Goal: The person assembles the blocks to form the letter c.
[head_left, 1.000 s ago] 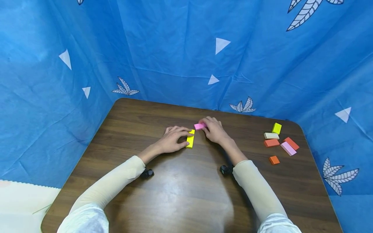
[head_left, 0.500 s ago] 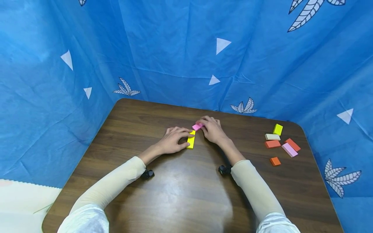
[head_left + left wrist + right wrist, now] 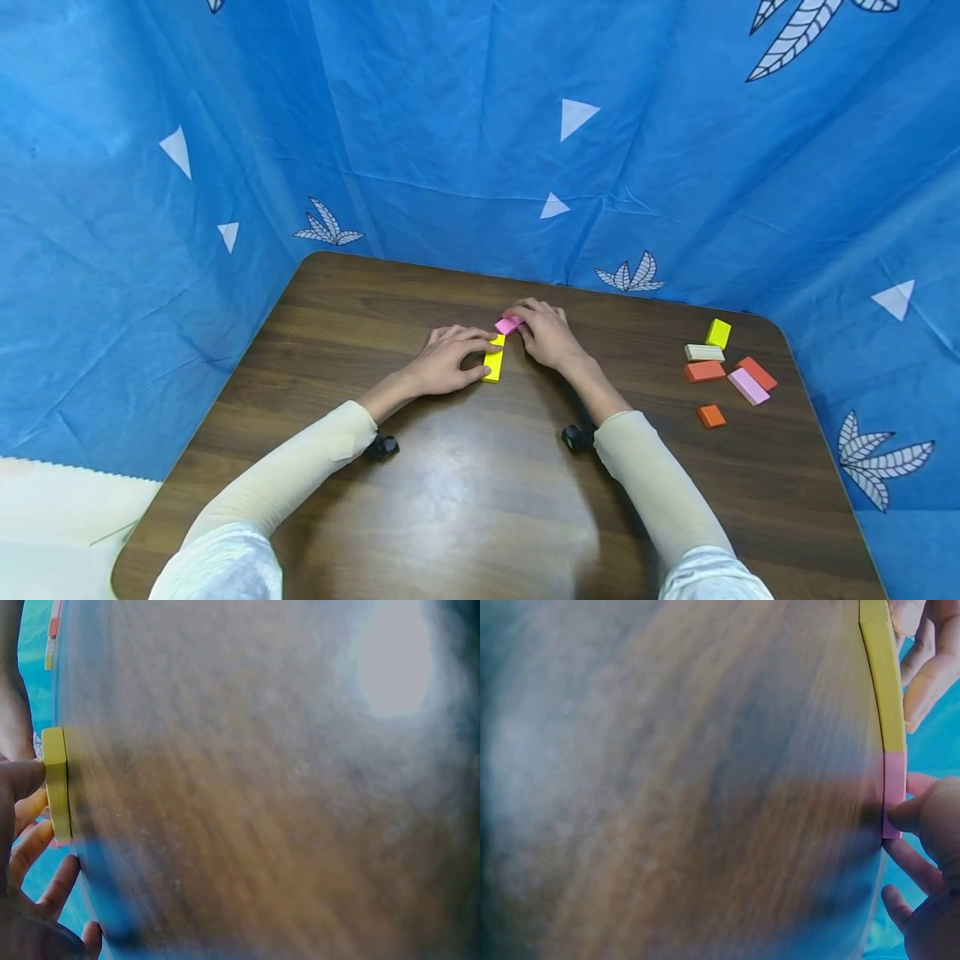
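My left hand (image 3: 446, 362) pinches a yellow rectangular block (image 3: 494, 362) lying flat on the wooden table, thumb at its near end and fingertips at its far end. Just beyond that far end, a pink block (image 3: 507, 326) lies at a slant, held between the thumb and fingers of my right hand (image 3: 547, 335). Part of the pink block is hidden under those fingers in the head view. From the right wrist, the pink block (image 3: 893, 791) appears end to end with the yellow block (image 3: 885, 686). The left wrist view shows the yellow block (image 3: 57, 787) beside the left thumb.
Towards the table's right side lie a lime yellow block (image 3: 718, 333), a cream block (image 3: 704, 353), two orange-red blocks, a light pink block (image 3: 748, 387) and a small orange block (image 3: 712, 417). A blue curtain (image 3: 450, 208) hangs behind the table's back edge (image 3: 480, 273).
My right hand has shifted the pink block slightly left and turned it to a slant near the yellow block's far end. The left hand and yellow block have stayed nearly still.
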### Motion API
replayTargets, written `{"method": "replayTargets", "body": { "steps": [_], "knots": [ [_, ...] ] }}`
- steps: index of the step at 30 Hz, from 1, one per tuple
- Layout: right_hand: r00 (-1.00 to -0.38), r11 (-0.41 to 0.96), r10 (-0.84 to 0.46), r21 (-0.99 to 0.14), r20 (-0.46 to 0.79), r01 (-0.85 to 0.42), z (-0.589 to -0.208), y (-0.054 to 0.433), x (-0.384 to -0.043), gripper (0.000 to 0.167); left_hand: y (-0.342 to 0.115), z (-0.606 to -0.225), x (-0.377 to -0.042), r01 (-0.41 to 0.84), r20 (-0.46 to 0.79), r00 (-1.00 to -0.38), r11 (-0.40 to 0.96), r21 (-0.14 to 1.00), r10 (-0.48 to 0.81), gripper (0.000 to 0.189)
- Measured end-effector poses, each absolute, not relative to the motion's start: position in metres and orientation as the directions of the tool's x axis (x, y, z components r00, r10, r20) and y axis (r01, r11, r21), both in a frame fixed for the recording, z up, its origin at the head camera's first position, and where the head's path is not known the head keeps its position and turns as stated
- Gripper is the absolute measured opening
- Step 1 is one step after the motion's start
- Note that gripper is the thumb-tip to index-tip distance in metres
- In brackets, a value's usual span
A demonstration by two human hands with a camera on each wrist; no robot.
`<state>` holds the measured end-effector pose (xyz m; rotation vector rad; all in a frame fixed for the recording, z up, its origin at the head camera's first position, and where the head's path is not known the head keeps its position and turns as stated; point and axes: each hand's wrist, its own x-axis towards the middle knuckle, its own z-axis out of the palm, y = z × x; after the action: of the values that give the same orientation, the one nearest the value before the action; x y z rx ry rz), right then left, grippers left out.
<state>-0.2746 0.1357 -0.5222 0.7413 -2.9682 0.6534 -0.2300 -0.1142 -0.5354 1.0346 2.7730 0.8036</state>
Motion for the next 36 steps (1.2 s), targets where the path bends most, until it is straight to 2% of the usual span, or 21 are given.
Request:
{"method": "replayTargets", "body": {
  "steps": [9,15,25,36],
  "knots": [
    [-0.883,0.784,-0.447,-0.413,0.142,-0.463,-0.524,0.141,-0.271,0.039,-0.113,-0.533,-0.228,0.587,0.100,-0.773,0.646,0.488,0.627,0.043],
    [-0.900,0.789,-0.406,-0.436,0.158,-0.432,-0.522,0.164,-0.265,0.042,-0.114,-0.536,-0.228,0.588,0.100,-0.773,0.650,0.482,0.626,0.043],
    [-0.942,0.807,-0.290,-0.487,0.167,-0.335,-0.517,0.234,-0.242,0.040,-0.115,-0.533,-0.229,0.590,0.110,-0.772,0.641,0.491,0.627,0.044],
    [-0.976,0.870,-0.177,-0.443,0.126,-0.215,-0.505,0.332,-0.196,0.035,-0.114,-0.530,-0.225,0.593,0.103,-0.767,0.637,0.494,0.634,0.043]
  ]
}}
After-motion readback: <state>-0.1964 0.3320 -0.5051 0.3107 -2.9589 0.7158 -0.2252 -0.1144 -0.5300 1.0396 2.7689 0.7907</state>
